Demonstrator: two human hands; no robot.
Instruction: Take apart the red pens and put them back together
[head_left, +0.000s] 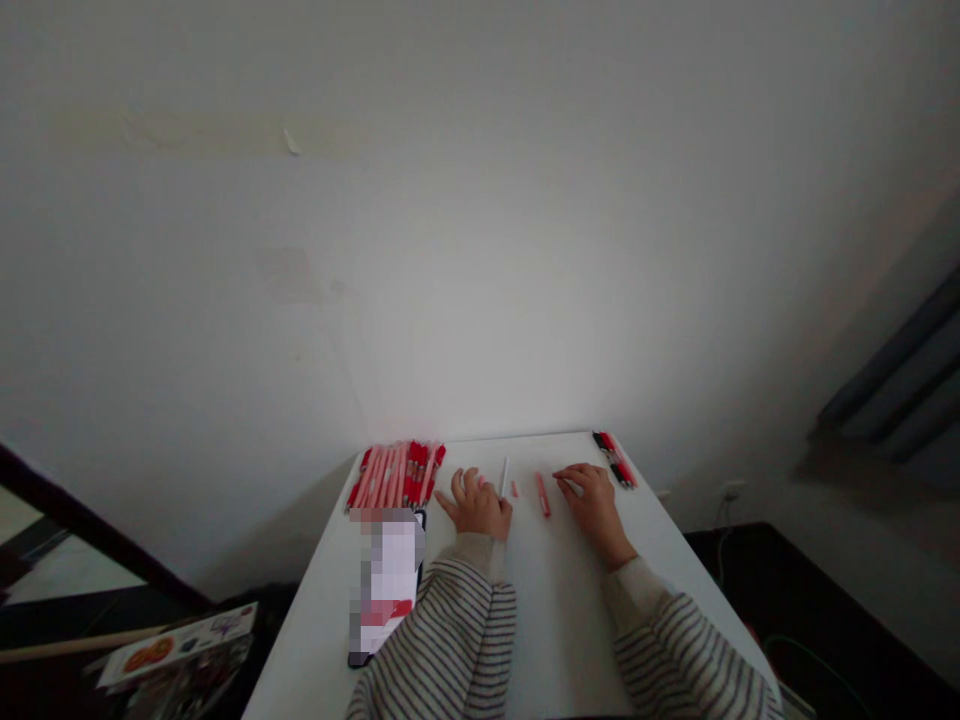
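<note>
The pink plastic pen tube (543, 495), likely light and stiff, lies toward the white tabletop's (562, 620) far edge; hold its middle. Left hand (478, 508) curls, right hand (592, 503) pinches (grasping anything? I can't tell).

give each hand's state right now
Left hand: partly curled; whether it holds anything can't be told.
Right hand: nearly pinched; whether it holds anything can't be told.

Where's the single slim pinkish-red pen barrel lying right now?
In the head view, the slim pinkish-red pen barrel lies on the white tabletop, just left of the right hand, with a small pink piece to its left.
</note>
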